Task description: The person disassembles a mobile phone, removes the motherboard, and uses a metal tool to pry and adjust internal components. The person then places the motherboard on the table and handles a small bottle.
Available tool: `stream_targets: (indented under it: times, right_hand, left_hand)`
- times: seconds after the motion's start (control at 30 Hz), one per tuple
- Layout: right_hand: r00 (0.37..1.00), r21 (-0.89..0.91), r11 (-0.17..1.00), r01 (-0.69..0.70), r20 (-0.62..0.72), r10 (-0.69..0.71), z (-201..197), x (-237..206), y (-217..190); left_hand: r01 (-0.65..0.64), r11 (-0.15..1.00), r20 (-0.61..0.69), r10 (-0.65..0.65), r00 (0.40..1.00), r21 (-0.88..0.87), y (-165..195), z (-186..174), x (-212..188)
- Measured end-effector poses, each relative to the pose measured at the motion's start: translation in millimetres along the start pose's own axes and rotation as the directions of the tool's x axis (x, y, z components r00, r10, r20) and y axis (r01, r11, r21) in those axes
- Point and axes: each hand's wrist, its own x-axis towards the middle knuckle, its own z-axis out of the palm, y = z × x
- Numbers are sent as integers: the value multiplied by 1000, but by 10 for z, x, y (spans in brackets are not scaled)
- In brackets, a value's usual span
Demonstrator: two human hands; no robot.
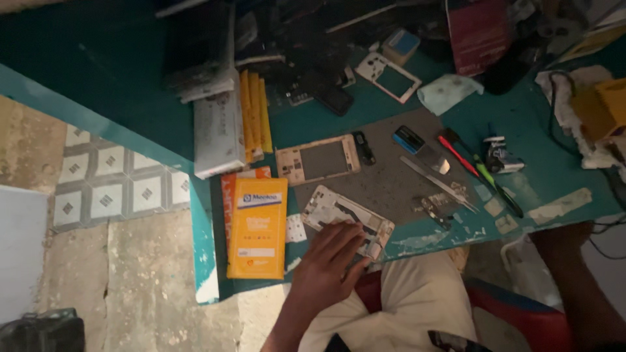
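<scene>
My left hand (pixel 329 261) reaches over the near edge of a teal workbench (pixel 117 72). Its fingers lie across an opened phone body (pixel 342 214) with a white frame, and the thumb curls at the phone's near corner. The phone sits at the front edge of a grey work mat (pixel 391 179). A second phone frame (pixel 318 160), tan with a grey middle, lies just behind it. At the lower right a dark forearm (pixel 577 280) hangs below the bench edge; its hand is hidden.
Flat yellow packages (pixel 257 228) lie left of the phone, a white box (pixel 218 133) and upright yellow packs (pixel 254 117) behind them. Tweezers (pixel 438 184), red (pixel 458 155) and green (pixel 495 188) screwdrivers lie to the right. Phone parts clutter the back. Patterned floor tiles (pixel 111 189) show at left.
</scene>
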Motion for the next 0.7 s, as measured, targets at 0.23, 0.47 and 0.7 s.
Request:
stream_targets:
  times: [0.23,0.47,0.7]
  right_hand:
    - [999,15,999,33,5,-33,-95,-5,-134]
    - [998,24,998,54,5,-55,-159,-19,-234]
    - [996,35,996,87,-2,-87,-156,-10,-220]
  left_hand:
    - [12,1000,8,-12,1000,9,29,3,-11]
    - [-3,1000,17,3,1000,-6,44,-6,12]
    - [-19,1000,59,17,998,24,38,55,22]
